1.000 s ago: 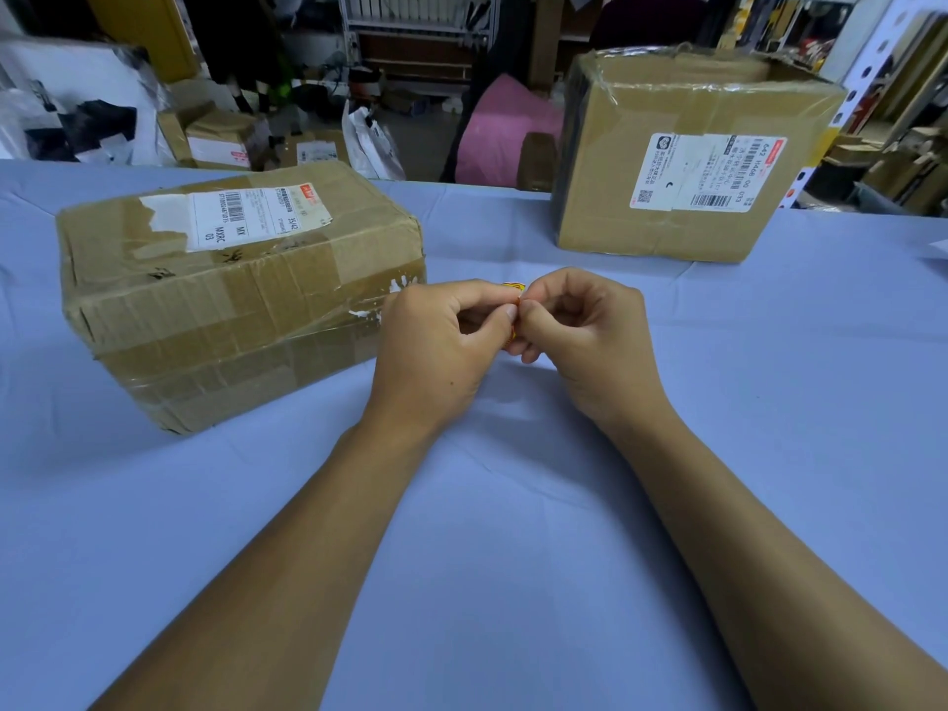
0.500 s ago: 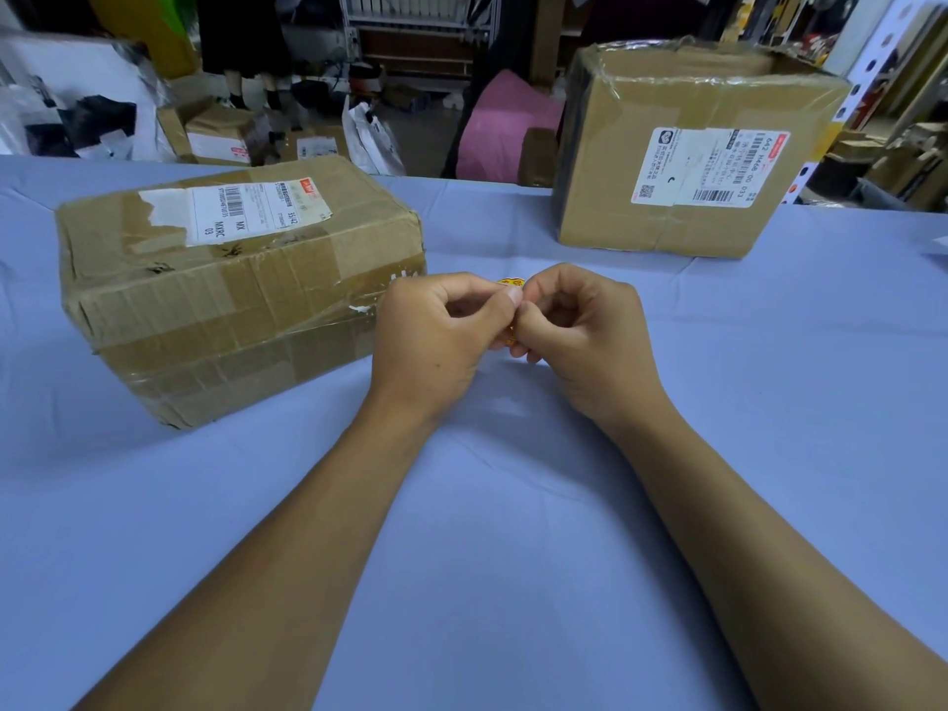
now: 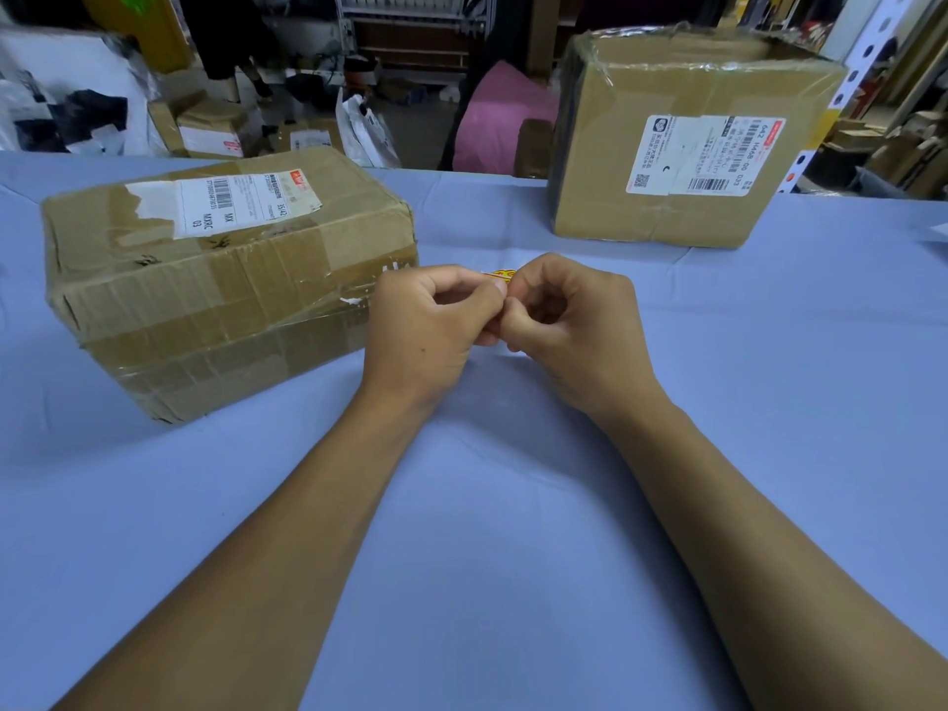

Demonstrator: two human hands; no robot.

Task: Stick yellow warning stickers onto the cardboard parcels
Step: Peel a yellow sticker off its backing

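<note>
My left hand (image 3: 428, 325) and my right hand (image 3: 569, 320) meet fingertip to fingertip above the middle of the blue table (image 3: 487, 531). Both pinch a small yellow sticker (image 3: 500, 275); only its top edge with red print shows above my fingers. A taped cardboard parcel (image 3: 220, 284) with a white shipping label lies just left of my left hand. A second, taller cardboard parcel (image 3: 677, 141) with a label on its front face stands at the back right.
Beyond the table's far edge the floor holds small cardboard boxes (image 3: 210, 128), white plastic bags (image 3: 364, 130) and a pink bundle (image 3: 500, 120). Shelving (image 3: 872, 69) rises at the far right.
My hands have stayed together on the sticker, shifting only slightly upward in view; the fingers work at it a little. The parcels have not moved.
</note>
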